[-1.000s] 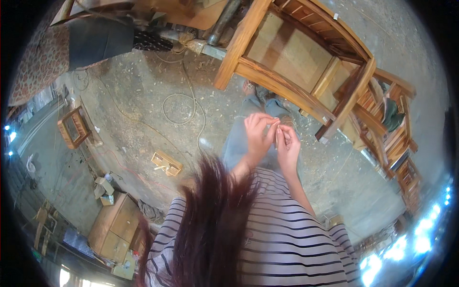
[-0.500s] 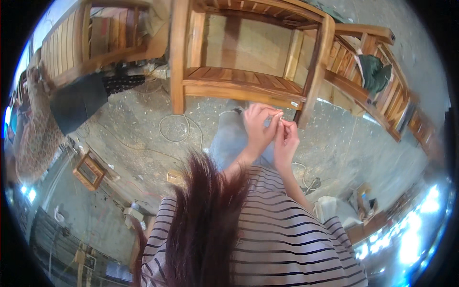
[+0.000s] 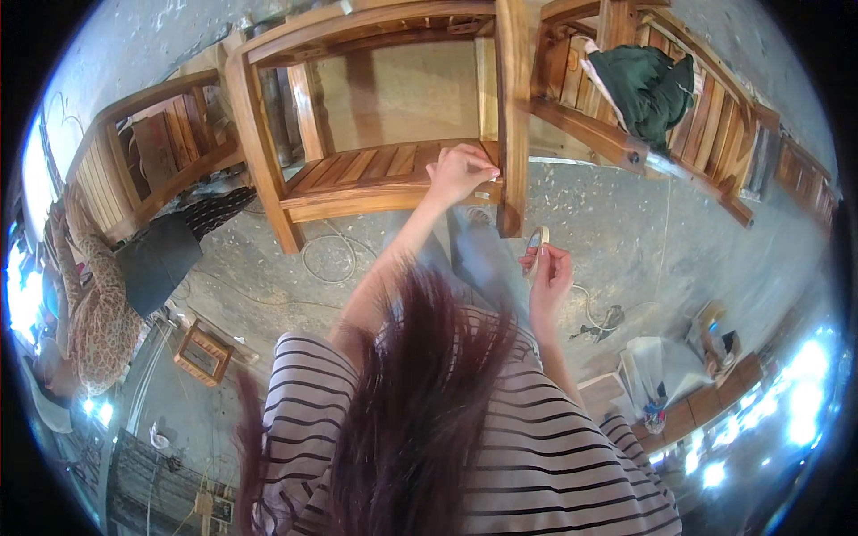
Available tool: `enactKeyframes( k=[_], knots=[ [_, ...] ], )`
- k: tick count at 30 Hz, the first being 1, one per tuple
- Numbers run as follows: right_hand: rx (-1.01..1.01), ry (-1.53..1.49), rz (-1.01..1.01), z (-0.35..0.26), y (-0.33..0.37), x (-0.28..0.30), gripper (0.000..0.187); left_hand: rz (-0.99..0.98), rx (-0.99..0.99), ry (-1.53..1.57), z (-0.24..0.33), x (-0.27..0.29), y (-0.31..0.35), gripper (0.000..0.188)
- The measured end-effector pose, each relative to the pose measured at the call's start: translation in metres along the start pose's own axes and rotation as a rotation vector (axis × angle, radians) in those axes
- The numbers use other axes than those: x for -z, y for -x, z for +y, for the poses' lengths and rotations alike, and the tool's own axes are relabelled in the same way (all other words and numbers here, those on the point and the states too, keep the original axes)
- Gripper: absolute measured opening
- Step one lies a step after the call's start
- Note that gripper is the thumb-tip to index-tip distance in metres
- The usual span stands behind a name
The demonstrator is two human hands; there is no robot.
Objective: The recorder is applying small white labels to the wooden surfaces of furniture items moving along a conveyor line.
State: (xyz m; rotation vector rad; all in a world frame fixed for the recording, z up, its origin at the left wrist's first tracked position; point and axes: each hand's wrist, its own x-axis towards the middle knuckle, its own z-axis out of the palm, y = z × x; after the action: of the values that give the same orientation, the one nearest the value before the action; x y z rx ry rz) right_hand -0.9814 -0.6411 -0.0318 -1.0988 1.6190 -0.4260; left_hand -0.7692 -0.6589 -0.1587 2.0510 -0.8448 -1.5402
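Observation:
My left hand (image 3: 462, 174) reaches to the right end of the slatted wooden shelf (image 3: 384, 164), beside the upright post (image 3: 513, 116) of the wooden frame. Its thumb and fingers are pinched together; a small pale bit shows at the tips, too small to name. Lower and to the right, my right hand (image 3: 550, 273) grips a narrow pale roll of tape (image 3: 542, 236) held on edge. A small white mark (image 3: 483, 195) shows on the shelf's front rail, just below my left hand.
A slatted wooden bench (image 3: 594, 129) with a dark green cloth (image 3: 643, 94) stands at the right, another slatted piece (image 3: 165, 147) at the left. A person in a patterned top (image 3: 107, 335) bends at the far left. A looped cable (image 3: 329, 259) and a small wooden frame (image 3: 204, 354) lie on the floor.
My hands were together, fingertips meeting; now they are apart. The left has moved up to the shelf's right end, the right has lowered with the tape roll. The view has shifted right.

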Motion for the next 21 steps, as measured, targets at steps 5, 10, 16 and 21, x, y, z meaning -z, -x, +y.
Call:
enactKeyframes(
  k=[5, 10, 16, 21],
  knots=[
    [-0.02, -0.033, -0.002, 0.001, -0.012, 0.01, 0.011, 0.038, 0.039, -0.106, 0.009, -0.008, 0.005, 0.016],
    [-0.004, -0.081, -0.007, 0.01, -0.036, 0.013, 0.012, 0.269, -0.07, -0.16, 0.013, -0.013, 0.017, 0.02],
    [0.033, -0.007, -0.088, 0.018, -0.097, 0.006, 0.014, 0.336, -0.085, -0.137, 0.021, -0.01, 0.021, 0.015],
    [0.108, 0.083, -0.064, 0.03, -0.159, -0.031, 0.023, 0.426, -0.197, -0.152, 0.007, -0.017, 0.02, 0.009]
  ],
)
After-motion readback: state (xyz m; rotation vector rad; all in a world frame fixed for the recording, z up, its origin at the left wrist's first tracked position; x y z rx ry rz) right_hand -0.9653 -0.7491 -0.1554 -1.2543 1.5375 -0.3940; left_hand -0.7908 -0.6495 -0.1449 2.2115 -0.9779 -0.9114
